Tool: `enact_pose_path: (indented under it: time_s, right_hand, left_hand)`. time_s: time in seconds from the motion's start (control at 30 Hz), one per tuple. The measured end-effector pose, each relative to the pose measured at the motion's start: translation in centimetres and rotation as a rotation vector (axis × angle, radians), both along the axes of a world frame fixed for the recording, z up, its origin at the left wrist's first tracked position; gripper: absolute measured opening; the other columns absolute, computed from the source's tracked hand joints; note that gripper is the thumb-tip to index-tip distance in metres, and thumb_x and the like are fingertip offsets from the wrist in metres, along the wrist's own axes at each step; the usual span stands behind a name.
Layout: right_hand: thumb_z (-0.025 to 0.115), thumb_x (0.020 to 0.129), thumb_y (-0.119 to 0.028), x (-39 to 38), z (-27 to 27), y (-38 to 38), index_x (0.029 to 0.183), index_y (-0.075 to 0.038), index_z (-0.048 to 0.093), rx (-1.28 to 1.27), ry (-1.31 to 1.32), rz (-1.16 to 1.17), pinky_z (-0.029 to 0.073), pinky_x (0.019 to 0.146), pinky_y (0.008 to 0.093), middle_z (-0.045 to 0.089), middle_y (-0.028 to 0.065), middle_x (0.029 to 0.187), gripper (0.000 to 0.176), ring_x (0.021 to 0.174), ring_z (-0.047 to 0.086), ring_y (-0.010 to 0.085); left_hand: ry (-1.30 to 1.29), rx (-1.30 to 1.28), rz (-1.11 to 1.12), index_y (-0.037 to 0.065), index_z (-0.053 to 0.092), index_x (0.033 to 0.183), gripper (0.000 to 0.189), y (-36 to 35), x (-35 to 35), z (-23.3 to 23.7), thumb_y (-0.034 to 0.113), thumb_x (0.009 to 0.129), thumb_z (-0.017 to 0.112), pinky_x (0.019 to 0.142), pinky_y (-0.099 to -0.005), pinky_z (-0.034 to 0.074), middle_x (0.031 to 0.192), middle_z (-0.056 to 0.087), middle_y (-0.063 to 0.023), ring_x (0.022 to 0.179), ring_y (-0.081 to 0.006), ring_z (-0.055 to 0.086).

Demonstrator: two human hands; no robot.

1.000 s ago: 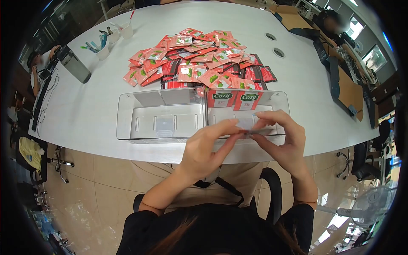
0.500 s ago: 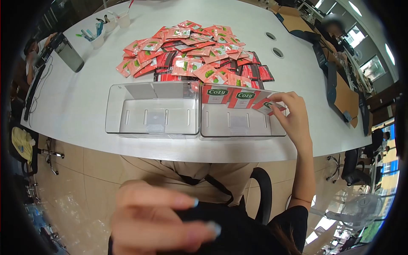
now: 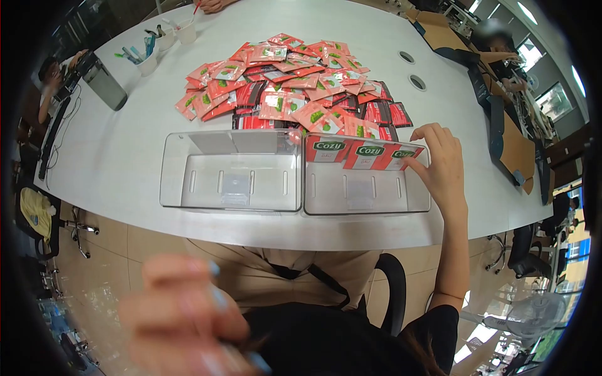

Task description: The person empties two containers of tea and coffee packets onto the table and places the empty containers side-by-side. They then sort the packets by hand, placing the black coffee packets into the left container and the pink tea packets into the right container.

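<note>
My right hand [image 3: 441,166] is at the right end of the right clear bin [image 3: 370,212]. Its thumb presses on a red and white "Cozy" sachet [image 3: 394,160], with the other fingers up over the bin's back rim. Two more Cozy sachets, a middle one [image 3: 365,155] and a left one [image 3: 327,149], stand in a row against the same back wall. My left hand [image 3: 188,313] is blurred, low and close to the camera, its fingers bent and apart with nothing visible in them. A matching left clear bin [image 3: 231,208] stands alongside.
A large pile of red and pink sachets [image 3: 282,81] lies behind the bins. Cups of pens [image 3: 147,62] and a grey bottle [image 3: 108,84] are at the left. Opened cardboard boxes [image 3: 511,147] line the right edge. Another person's hands [image 3: 216,5] rest at the far edge.
The third sachet has gone from tilted to nearly upright against the back wall under my right hand. My left hand has moved left and its fingers have curled. Another person's hands have appeared at the far edge.
</note>
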State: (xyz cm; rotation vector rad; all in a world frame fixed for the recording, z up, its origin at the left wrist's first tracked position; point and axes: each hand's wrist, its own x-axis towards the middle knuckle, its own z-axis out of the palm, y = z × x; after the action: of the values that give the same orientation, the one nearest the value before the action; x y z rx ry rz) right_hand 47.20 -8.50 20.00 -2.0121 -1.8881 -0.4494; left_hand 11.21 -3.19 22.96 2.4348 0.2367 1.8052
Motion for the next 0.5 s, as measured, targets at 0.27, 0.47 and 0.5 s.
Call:
enact_pose_path:
  time_s: [0.27, 0.47, 0.5]
  right_hand:
    - [0.071, 0.083, -0.012, -1.3, -1.9, -3.9, 0.128, -0.008, 0.056, 0.173, 0.623, -0.202, 0.047, 0.088, 0.0372, 0.063, 0.0091, 0.125, 0.048, 0.107, 0.061, 0.0247]
    - [0.055, 0.093, -0.001, -4.1, -5.3, -5.4, 0.142, -0.003, 0.042, 0.396, 1.133, -0.268, 0.046, 0.099, 0.0345, 0.058, 0.0238, 0.130, 0.051, 0.124, 0.055, 0.0280]
    - [0.054, 0.094, -0.003, -4.4, -5.9, -5.5, 0.143, -0.004, 0.041, 0.415, 1.150, -0.261, 0.046, 0.098, 0.0346, 0.057, 0.0234, 0.132, 0.051, 0.124, 0.055, 0.0283]
  left_hand:
    - [-0.158, -0.548, 0.449, 0.001, 0.055, 0.118, 0.028, 7.7, -5.3, -9.6, 0.001, 0.090, 0.052, 0.102, -0.0435, 0.042, 0.134, 0.053, -0.0178, 0.123, -0.0308, 0.051]
    - [-0.248, -1.033, 0.359, 0.011, 0.044, 0.138, 0.042, 8.9, -5.6, -11.8, 0.035, 0.105, 0.033, 0.104, -0.0442, 0.042, 0.143, 0.049, -0.0120, 0.130, -0.0298, 0.048]
    - [-0.246, -1.057, 0.342, 0.010, 0.043, 0.139, 0.045, 8.8, -5.5, -11.8, 0.037, 0.104, 0.032, 0.103, -0.0441, 0.042, 0.143, 0.049, -0.0129, 0.130, -0.0303, 0.049]
